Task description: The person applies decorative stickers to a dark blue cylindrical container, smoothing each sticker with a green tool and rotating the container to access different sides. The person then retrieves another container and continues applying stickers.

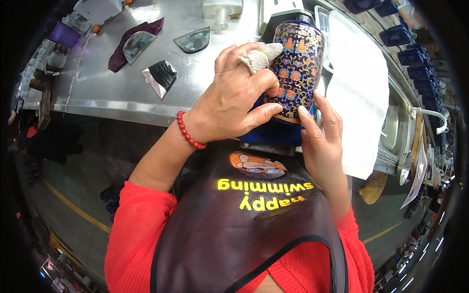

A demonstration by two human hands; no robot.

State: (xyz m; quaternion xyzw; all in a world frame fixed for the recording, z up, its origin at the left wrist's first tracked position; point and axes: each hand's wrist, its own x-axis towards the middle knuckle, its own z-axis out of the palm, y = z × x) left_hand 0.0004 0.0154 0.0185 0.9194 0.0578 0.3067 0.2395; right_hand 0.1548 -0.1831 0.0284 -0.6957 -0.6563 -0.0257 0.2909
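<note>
A dark blue vase [298, 68] with a gold, orange and light-blue floral pattern lies tilted, its neck pointing away from me and its base toward me. My left hand [234, 90] is on its left side, fingers apart. A pale cloth finger cover [261, 57] with a yellow band sits on one finger, which presses on the pattern. My left thumb lies near the vase's lower edge. My right hand [323, 129] steadies the base from the right, its thumb against the lower edge. Blue cloth [273, 136] shows beneath the base.
On the metal table [107, 80] lie a purple cloth [119, 54], two half-moon translucent pieces [193, 40] and a black-and-white folded piece [161, 78]. A clear container [222, 9] stands behind. White paper [359, 93] covers the right side, beside a sink [392, 128]. Several blue vessels [415, 56] line the far right.
</note>
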